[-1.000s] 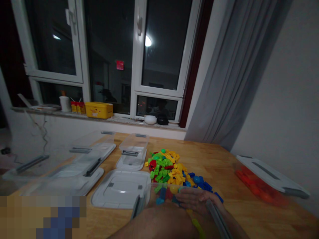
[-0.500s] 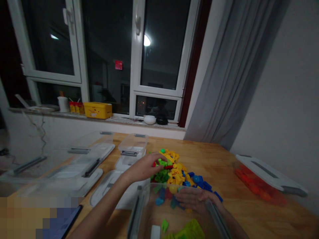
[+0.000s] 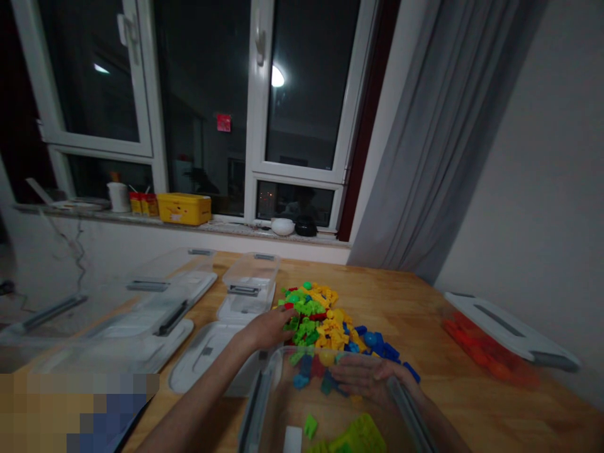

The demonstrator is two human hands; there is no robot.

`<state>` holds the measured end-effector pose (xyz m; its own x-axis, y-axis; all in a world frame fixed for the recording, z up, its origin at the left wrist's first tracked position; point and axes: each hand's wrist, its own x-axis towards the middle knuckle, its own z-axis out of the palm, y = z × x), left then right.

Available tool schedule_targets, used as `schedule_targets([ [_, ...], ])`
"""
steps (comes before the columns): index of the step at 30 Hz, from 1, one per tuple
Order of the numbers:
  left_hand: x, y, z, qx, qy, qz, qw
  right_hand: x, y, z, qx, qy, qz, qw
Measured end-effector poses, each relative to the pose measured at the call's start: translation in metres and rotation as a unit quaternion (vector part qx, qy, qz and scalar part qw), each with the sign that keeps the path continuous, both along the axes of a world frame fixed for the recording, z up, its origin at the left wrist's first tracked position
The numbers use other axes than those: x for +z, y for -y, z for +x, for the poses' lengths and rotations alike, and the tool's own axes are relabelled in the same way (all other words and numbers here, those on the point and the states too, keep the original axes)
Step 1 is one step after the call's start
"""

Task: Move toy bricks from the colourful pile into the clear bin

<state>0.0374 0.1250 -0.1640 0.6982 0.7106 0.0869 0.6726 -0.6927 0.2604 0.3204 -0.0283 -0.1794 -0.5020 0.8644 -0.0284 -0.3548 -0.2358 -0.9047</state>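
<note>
A heap of toy blocks lies on the wooden table, with green blocks (image 3: 307,331) at its left, yellow blocks (image 3: 334,333) in the middle and blue blocks (image 3: 387,351) at the right. My left hand (image 3: 270,328) touches the green side of the heap, its fingers curled over something I cannot make out. In front stands a clear plastic box (image 3: 292,402) holding a few green pieces, among them a large yellow-green one (image 3: 361,435). My right hand (image 3: 361,376) is seen through the box, fingers stretched out along its far right side.
Clear boxes and white lids (image 3: 201,358) cover the table's left side. A lidded box (image 3: 500,327) with red-orange blocks stands at the right. On the windowsill are a yellow box (image 3: 184,209), a white bowl (image 3: 283,226) and a black bowl (image 3: 306,226).
My left hand has moved left and down, from over the top of the green blocks to their near left edge. My right hand and the clear box have stayed in place.
</note>
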Motion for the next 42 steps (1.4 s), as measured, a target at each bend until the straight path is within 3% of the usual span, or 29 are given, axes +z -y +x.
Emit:
schedule_targets([
  [11,-0.012,-0.006,0.004,-0.03,0.002,-0.002,1.0,0.006,0.011,-0.006,-0.012,-0.022,0.013,1.0],
  [20,-0.003,-0.001,0.001,-0.014,0.021,0.018,1.0,-0.006,-0.006,0.006,0.057,-0.008,-0.006,0.998],
  [28,0.0,-0.002,0.0,-0.012,0.023,0.026,0.999,0.005,0.009,-0.005,-0.009,-0.009,-0.005,1.0],
  [42,0.013,0.004,0.0,-0.012,0.05,0.038,0.998,0.008,0.013,-0.009,-0.024,-0.016,0.003,1.0],
])
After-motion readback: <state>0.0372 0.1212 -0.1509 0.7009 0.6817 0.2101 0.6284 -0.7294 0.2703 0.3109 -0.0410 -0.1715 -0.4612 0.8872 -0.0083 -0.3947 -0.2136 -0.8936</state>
